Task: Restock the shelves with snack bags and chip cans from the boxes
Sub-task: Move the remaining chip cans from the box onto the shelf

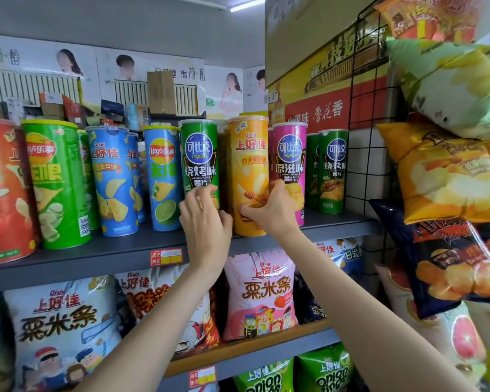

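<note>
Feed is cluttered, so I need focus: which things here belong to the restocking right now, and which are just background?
In the job:
- yellow Oishi can, gripped by right hand
- green Copico can, touched by left hand
- top shelf

Background:
- pink Oishi bag below
- hanging chip bags
- wire rack
- price tag

Two bare arms reach up from the bottom of the picture. No sleeves show on them. The left hand and the right hand are bare too, with no gloves. The fingers are slim, and the nails look short and plain.
</note>
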Motion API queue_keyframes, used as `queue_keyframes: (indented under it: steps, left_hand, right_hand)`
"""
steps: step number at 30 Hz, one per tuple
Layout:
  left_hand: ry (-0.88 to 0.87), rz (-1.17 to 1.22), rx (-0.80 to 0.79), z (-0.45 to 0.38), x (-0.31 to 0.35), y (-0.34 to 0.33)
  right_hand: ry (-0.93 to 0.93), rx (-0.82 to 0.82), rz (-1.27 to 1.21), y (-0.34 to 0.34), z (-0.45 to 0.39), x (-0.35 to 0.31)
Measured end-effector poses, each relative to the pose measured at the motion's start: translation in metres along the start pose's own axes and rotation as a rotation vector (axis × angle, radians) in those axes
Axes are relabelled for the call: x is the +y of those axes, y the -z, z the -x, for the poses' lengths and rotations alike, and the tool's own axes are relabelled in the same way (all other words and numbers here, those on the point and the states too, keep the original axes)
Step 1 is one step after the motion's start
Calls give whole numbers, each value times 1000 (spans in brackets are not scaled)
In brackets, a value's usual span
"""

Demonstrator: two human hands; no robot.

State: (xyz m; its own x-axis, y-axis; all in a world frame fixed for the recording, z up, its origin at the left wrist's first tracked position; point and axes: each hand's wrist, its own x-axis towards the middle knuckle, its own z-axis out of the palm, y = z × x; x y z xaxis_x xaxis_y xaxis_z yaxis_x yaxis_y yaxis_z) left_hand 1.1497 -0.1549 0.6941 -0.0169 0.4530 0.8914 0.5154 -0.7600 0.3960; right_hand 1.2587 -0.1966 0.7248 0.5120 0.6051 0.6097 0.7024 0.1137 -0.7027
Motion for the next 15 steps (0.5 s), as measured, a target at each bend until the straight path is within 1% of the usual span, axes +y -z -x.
queue_keyframes:
  steps: [3, 6, 11, 15]
  left_hand:
    - [99, -4, -32, -4, -8, 3]
    - [148, -10, -77, -10, -14, 5]
    - [145, -27, -70, -13, -18, 6]
    - [109, -59, -27, -12, -19, 6]
  right_hand:
    - [7, 12, 29, -4, 0, -2]
    - [-5, 15, 28, -9, -1, -5]
    - [-44, -6, 41, -21, -2, -9]
    - [-72, 21, 19, -25, -1, -8]
